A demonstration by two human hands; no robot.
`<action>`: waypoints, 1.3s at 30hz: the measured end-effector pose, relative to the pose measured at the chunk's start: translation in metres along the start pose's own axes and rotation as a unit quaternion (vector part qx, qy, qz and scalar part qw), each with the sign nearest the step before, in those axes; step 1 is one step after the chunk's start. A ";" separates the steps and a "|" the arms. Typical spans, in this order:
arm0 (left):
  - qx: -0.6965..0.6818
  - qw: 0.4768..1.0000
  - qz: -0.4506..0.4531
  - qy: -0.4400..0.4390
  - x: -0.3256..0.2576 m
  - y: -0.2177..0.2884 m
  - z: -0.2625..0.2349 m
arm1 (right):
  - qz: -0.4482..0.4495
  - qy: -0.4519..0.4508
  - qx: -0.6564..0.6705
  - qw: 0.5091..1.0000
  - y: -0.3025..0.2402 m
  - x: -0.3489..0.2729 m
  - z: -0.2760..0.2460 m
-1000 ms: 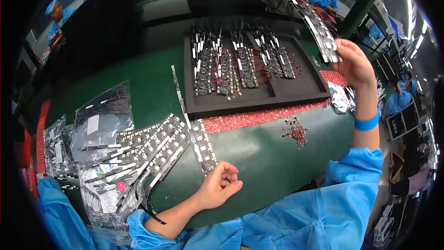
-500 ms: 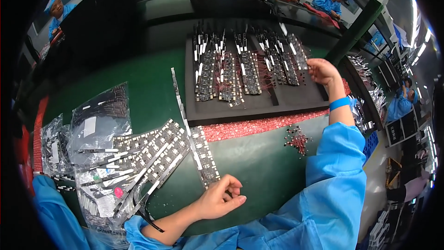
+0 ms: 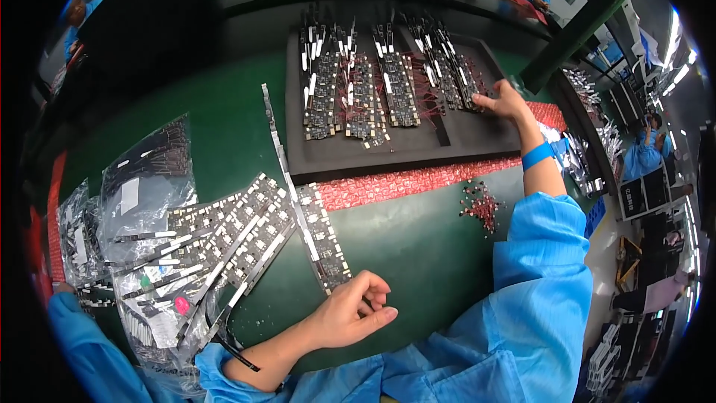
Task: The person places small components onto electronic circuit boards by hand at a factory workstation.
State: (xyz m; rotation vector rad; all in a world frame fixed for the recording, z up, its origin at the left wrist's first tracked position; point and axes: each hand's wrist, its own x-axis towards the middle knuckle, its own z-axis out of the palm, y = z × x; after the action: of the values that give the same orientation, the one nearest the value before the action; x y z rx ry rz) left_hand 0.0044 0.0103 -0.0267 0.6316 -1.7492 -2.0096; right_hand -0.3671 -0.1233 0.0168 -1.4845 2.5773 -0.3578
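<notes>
My right hand [image 3: 511,102] is at the right end of the rows in a black foam tray [image 3: 328,160]. Its fingers close on the edge of a narrow circuit board [image 3: 468,91], which lies against the last row. Low over the green table, my left hand [image 3: 350,310] is loosely curled and holds nothing, its thumb apart from the fingers. Just beyond it lies a dark circuit board [image 3: 326,242] with a long thin strip [image 3: 287,172] along it. Several stacked rows of boards [image 3: 359,97] with white-tipped strips and red wires fill the tray.
Fanned circuit boards [image 3: 231,231] and clear plastic bags [image 3: 145,172] occupy the left side. Red bubble wrap [image 3: 418,183] runs under the tray's front edge, near a heap of small red-and-black parts [image 3: 483,207]. A green post [image 3: 574,37] rises at the right rear. People in blue work beyond.
My right hand has brought the circuit board down from above the tray's right side onto the last row. My left hand stays curled in about the same place. The view has shifted slightly.
</notes>
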 end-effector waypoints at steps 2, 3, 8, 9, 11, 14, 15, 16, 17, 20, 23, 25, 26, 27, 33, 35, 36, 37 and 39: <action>0.004 1.000 -0.002 0.000 0.001 0.001 -0.001 | 0.004 0.074 -0.074 0.994 -0.008 -0.005 0.000; 0.010 1.000 0.000 0.003 0.001 0.002 -0.001 | 0.000 0.105 -0.086 0.991 -0.012 -0.010 0.001; 0.015 1.000 0.009 -0.005 0.002 0.000 0.000 | -0.029 0.026 -0.104 0.994 -0.025 -0.028 0.014; 0.022 1.000 0.009 -0.003 0.002 0.000 -0.001 | -0.015 0.016 -0.109 0.994 -0.027 -0.029 0.015; 0.030 1.000 0.010 -0.002 0.001 0.001 0.000 | -0.014 0.029 -0.086 0.996 -0.024 -0.029 0.016; 0.041 0.999 0.014 0.000 0.000 0.002 0.000 | -0.038 0.050 -0.030 0.998 -0.012 -0.021 0.018; 0.042 0.999 0.012 0.000 0.000 0.002 0.000 | -0.039 0.049 -0.030 0.998 -0.013 -0.022 0.018; 0.043 0.999 0.009 0.000 -0.001 0.002 0.000 | -0.032 0.058 -0.003 0.998 -0.013 -0.023 0.017; 0.042 0.999 0.008 -0.001 -0.001 0.002 -0.001 | -0.022 0.068 0.023 0.997 -0.013 -0.024 0.016; 0.054 0.998 -0.009 -0.012 0.000 0.002 -0.001 | -0.007 0.073 0.114 0.991 0.001 -0.016 0.017; 0.049 0.999 0.014 -0.006 0.001 0.001 -0.001 | -0.005 0.060 0.133 0.989 0.007 -0.009 0.018; 0.041 0.999 0.006 -0.004 0.000 0.001 -0.002 | -0.015 0.054 0.086 0.995 -0.001 -0.012 0.021; 0.040 0.999 0.005 -0.007 0.001 0.002 -0.002 | -0.013 0.035 0.069 0.997 -0.004 -0.015 0.019; 0.040 0.999 0.002 -0.010 0.001 0.002 -0.002 | -0.011 0.034 0.069 0.997 -0.005 -0.017 0.018; 0.055 0.998 0.004 -0.009 0.002 0.002 -0.001 | 0.001 0.045 -0.004 0.999 -0.010 -0.016 0.020; 0.054 0.998 -0.002 -0.009 0.002 0.002 -0.001 | 0.009 0.047 -0.002 0.999 -0.011 -0.015 0.017; 0.055 0.998 0.000 -0.008 0.002 0.002 -0.001 | 0.016 0.051 0.000 0.999 -0.011 -0.014 0.016; 0.055 0.998 0.001 -0.006 0.002 0.002 -0.001 | 0.012 0.057 0.020 0.998 -0.005 -0.010 0.017; 0.054 0.999 0.002 -0.010 0.002 0.002 -0.001 | 0.021 0.052 0.077 0.995 0.002 -0.007 0.015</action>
State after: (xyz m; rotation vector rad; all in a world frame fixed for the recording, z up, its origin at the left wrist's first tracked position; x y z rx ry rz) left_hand 0.0039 0.0082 -0.0251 0.6440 -1.8791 -1.9364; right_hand -0.3615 -0.1185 0.0017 -1.3916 2.5871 -0.6288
